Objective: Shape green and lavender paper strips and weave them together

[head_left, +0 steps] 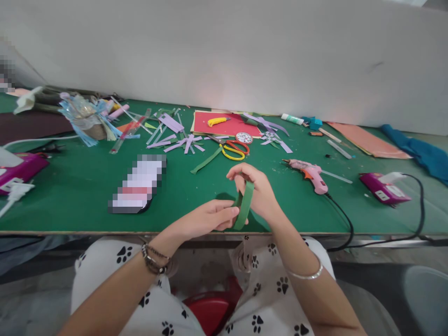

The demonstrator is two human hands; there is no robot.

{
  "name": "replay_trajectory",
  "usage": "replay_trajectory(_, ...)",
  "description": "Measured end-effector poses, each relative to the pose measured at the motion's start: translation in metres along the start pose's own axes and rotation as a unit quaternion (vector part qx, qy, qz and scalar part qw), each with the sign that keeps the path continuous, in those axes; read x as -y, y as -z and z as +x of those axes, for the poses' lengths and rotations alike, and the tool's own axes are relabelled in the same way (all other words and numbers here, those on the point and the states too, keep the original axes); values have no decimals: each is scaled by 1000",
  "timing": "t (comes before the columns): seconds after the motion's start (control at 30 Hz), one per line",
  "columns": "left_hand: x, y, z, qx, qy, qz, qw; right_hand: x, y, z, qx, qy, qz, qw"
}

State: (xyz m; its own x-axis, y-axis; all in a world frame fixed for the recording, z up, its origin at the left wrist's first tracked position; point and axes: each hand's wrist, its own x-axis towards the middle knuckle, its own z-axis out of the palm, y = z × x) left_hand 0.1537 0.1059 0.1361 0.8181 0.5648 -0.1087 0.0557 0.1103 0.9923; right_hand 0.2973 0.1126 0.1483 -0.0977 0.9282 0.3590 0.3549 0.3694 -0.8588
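Note:
A green paper strip [246, 204], bent into a loop, is held between my two hands above the front of the table. The fingers and thumb of my left hand [217, 214] pinch its lower end. My right hand [258, 189] curls around the upper part of the loop, with some fingertips hidden behind the paper. Just beyond them, a loose green strip [207, 161] lies beside scissors [234, 150] with yellow and orange handles. To the right rests a pink hot glue gun [310, 174], its nozzle facing left.
A phone [138, 184] lies left of my hands. Purple paper strips [189, 143], a red sheet [210, 129] with a yellow cutter [217, 122], and a ruler [130, 131] lie farther back. Purple power sockets [380, 189] and a black cord [345, 219] are at the right.

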Motion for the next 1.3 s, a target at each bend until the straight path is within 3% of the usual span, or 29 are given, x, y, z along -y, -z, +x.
replay_trajectory(0.2, -2, 0, 1, 27, 20, 90, 995, -6, 4, 3, -5, 54, -30, 998)
replay_trajectory(0.37, 0, 2, 3, 42, 55, 115, 991, -8, 10, 7, -10, -18, 26, 999)
replay_trajectory(0.5, 2, 9, 3, 55, 29, 66, 996, -5, 25, 9, 4, -58, 50, 997)
replay_trajectory(0.57, 1, 12, 1, 46, 21, 40, 998, -3, 34, 9, 52, -63, 39, 996)
replay_trajectory(0.63, 0, 15, -1, 37, 25, 10, 999, -2, 44, 8, 141, -60, 26, 988)
replay_trajectory(0.73, -1, 20, -4, 39, 34, -31, 998, -2, 58, 5, 288, -30, 31, 957)
replay_trajectory(0.83, -1, 25, -7, 49, 39, -60, 996, -4, 69, 4, 356, -19, 73, 932)
replay_trajectory(0.93, -1, 30, -9, 42, 49, -51, 997, -4, 71, 4, 340, -48, 73, 936)
replay_trajectory(1.1, -4, 36, -10, -15, 60, 79, 995, -3, 60, 4, 237, -103, 5, 966)
replay_trajectory(1.3, -2, 42, -10, -125, 29, 213, 969, -1, 49, 5, 105, -61, -47, 992)
